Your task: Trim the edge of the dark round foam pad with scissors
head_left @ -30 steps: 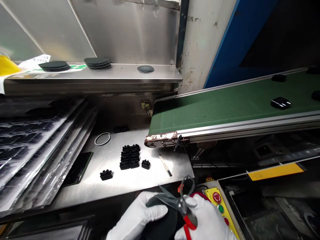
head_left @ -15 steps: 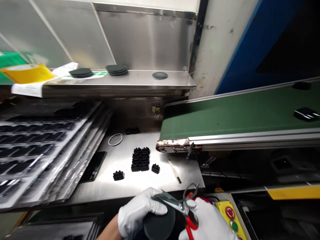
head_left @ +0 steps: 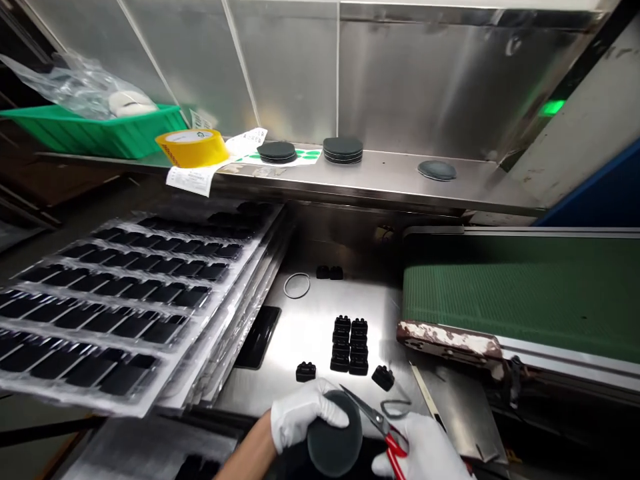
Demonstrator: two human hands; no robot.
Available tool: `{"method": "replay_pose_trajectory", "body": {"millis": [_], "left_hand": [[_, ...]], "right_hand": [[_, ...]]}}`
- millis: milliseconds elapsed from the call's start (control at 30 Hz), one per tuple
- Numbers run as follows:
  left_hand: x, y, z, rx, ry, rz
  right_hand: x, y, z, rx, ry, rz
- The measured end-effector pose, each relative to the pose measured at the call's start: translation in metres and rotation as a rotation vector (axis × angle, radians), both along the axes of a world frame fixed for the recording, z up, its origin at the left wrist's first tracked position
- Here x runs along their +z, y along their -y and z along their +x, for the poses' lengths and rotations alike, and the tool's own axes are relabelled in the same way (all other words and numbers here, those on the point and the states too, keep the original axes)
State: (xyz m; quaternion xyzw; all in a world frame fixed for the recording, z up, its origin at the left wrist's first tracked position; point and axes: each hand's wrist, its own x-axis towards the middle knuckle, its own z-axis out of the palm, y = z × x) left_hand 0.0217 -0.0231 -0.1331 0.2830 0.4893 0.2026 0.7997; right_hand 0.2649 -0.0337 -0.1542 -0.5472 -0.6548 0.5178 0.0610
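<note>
A white-gloved left hand [head_left: 303, 415], the nearer one, pinches a dark disc [head_left: 336, 443] at its 4 o'clock. At the disc's 3 o'clock, the right hand [head_left: 425, 447] grips red-handled scissors [head_left: 383, 423], their long axis aimed between 10 and 11 o'clock, tips by the disc's upper rim; blur leaves contact uncertain. A curled grey strip [head_left: 394, 417] sits at the right hand's 11 o'clock. Beyond, toward 12, black parts [head_left: 341, 347] stand in two columns. Since half a second earlier, the view has swung left, bringing the green bin [head_left: 125, 137] fully into frame.
</note>
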Motion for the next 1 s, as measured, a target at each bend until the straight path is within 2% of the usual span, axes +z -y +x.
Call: {"method": "replay_pose_trajectory", "body": {"millis": [100, 167, 267, 333, 433, 500, 600, 733, 867, 1000], "left_hand": [[0.001, -0.018, -0.039, 0.037, -0.105, 0.100], [-0.007, -0.035, -0.068, 0.107, -0.239, 0.190], [-0.039, -0.069, -0.105, 0.222, -0.491, 0.275], [-0.066, -0.092, -0.119, 0.238, -0.624, 0.316], [-0.096, -0.116, -0.125, 0.187, -0.792, 0.384], [-0.105, -0.121, -0.125, 0.146, -0.932, 0.429], [-0.106, -0.119, -0.125, 0.090, -1.140, 0.515], [-0.097, -0.126, -0.134, 0.050, -1.313, 0.612], [-0.090, -0.162, -0.147, 0.057, -1.356, 0.564], [-0.084, -0.191, -0.152, 0.059, -1.241, 0.486]], "right_hand": [[0.000, -0.013, -0.027, -0.072, 0.069, -0.056], [-0.002, -0.018, -0.041, -0.123, 0.097, -0.062], [-0.007, -0.018, -0.056, -0.202, 0.127, -0.101], [-0.010, -0.013, -0.062, -0.264, 0.150, -0.135], [-0.015, -0.007, -0.071, -0.331, 0.186, -0.150], [-0.017, -0.006, -0.076, -0.347, 0.188, -0.149], [-0.017, -0.012, -0.085, -0.338, 0.173, -0.109], [-0.013, -0.026, -0.102, -0.283, 0.120, -0.028], [-0.002, -0.040, -0.122, -0.289, 0.073, -0.044], [0.009, -0.054, -0.139, -0.336, 0.006, -0.093]]}}
